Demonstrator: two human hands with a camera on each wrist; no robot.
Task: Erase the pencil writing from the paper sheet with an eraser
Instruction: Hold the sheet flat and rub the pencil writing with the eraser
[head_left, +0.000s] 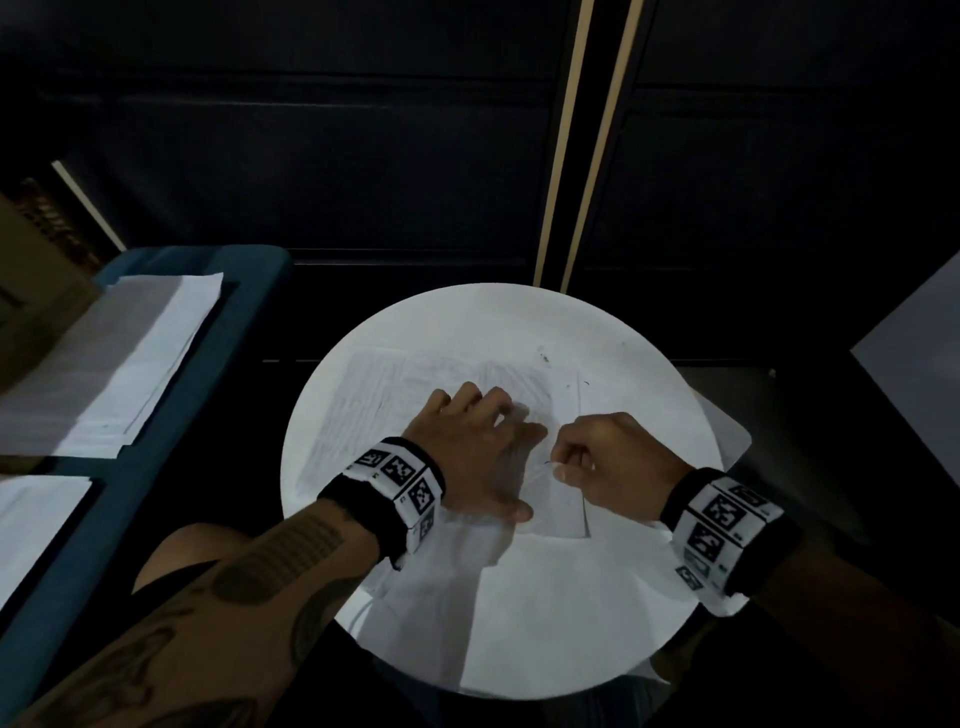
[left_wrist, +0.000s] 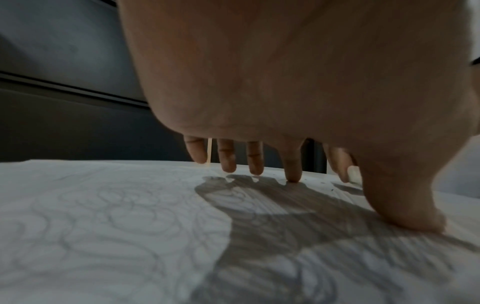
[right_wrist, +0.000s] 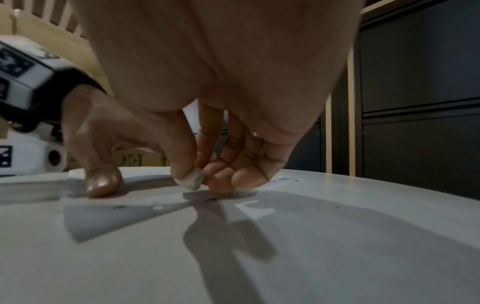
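Right hand (right_wrist: 207, 115) pinches eraser (right_wrist: 193, 181) above paper (head_left: 374, 395); left hand (head_left: 478, 447) presses it, fingers spread.

L hand (head_left: 480, 447) flat, fingers (left_wrist: 293, 166) spread, R hand (head_left: 615, 460) fingers curled, pinching

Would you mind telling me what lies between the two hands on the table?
Only a bare strip of the paper sheet, seen in the head view; the right hand pinches the eraser beside the left hand.
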